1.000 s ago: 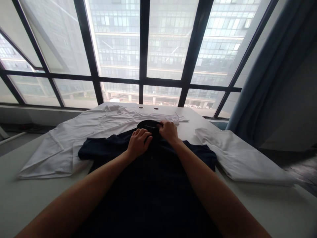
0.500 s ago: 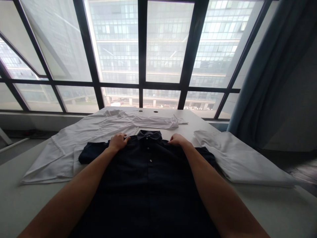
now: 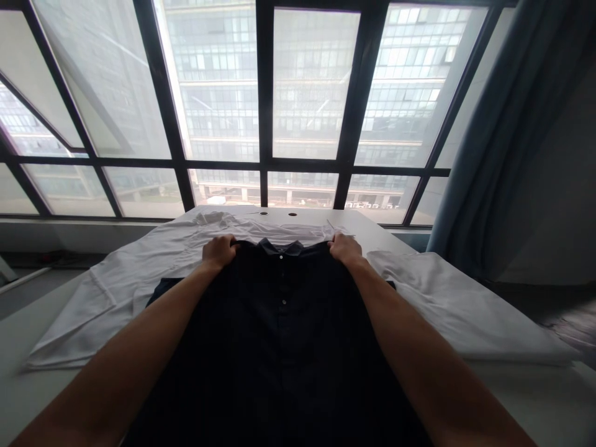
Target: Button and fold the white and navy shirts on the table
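Observation:
A dark navy button-up shirt point(image 3: 279, 323) lies front up before me on the white table point(image 3: 18, 385), its collar away from me. My left hand point(image 3: 218, 251) is closed on the shirt's left shoulder beside the collar. My right hand point(image 3: 343, 248) is closed on the right shoulder. Both shoulders are lifted off the table, and the cloth between my hands is stretched taut. A white shirt point(image 3: 153, 261) is spread out flat under and beyond the dark one.
A second white garment point(image 3: 456, 304) lies at the right of the table. Two round cable holes point(image 3: 278, 214) sit near the table's far edge. Large black-framed windows point(image 3: 263, 105) stand behind, and a blue curtain point(image 3: 493, 143) hangs at the right.
My hands left the collar, moved apart to the shoulders, took hold of them and raised the top of the dark shirt off the table.

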A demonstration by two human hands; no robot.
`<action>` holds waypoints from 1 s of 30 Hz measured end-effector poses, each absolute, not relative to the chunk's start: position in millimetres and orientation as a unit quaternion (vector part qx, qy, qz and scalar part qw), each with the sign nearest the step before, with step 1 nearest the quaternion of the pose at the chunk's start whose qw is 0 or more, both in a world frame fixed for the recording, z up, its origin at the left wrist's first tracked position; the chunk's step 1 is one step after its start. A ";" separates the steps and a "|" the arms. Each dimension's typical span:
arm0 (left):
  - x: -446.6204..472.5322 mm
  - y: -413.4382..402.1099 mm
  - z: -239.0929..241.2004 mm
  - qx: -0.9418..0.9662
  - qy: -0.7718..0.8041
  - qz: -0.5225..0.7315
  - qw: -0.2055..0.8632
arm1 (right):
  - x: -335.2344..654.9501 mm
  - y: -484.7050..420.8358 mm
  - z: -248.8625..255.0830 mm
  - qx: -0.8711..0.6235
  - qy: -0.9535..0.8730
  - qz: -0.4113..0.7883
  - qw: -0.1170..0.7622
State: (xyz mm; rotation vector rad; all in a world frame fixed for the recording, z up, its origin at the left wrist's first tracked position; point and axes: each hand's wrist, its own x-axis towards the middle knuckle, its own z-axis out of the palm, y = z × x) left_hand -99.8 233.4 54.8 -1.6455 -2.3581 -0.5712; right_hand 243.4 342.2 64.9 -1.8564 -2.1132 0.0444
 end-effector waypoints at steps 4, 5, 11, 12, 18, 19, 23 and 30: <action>-91.9 246.6 67.1 -0.528 -0.812 -0.204 0.143 | 230.5 344.1 70.3 -0.645 -0.728 -0.052 0.226; -89.6 245.6 66.3 -0.526 -0.818 -0.187 0.141 | 227.8 340.3 67.9 -0.648 -0.730 -0.050 0.213; -62.0 192.5 34.6 -0.667 -0.742 -0.049 0.042 | 219.3 283.7 36.7 -0.555 -0.829 0.007 0.066; -57.0 179.2 28.2 -0.684 -0.728 -0.037 0.027 | 219.6 273.0 32.1 -0.536 -0.842 0.021 0.046; -55.5 126.7 6.8 -0.676 -0.735 0.021 -0.048 | 234.4 241.3 17.3 -0.553 -0.825 0.104 -0.056; -59.6 125.8 5.1 -0.675 -0.736 0.022 -0.057 | 237.5 242.0 15.0 -0.562 -0.816 0.118 -0.062; -76.2 141.1 -2.1 -0.679 -0.732 0.016 -0.062 | 244.8 255.4 2.1 -0.572 -0.807 0.137 -0.050; -83.8 170.2 -8.5 -0.674 -0.736 -0.006 -0.052 | 243.0 281.1 -9.5 -0.564 -0.817 0.118 -0.013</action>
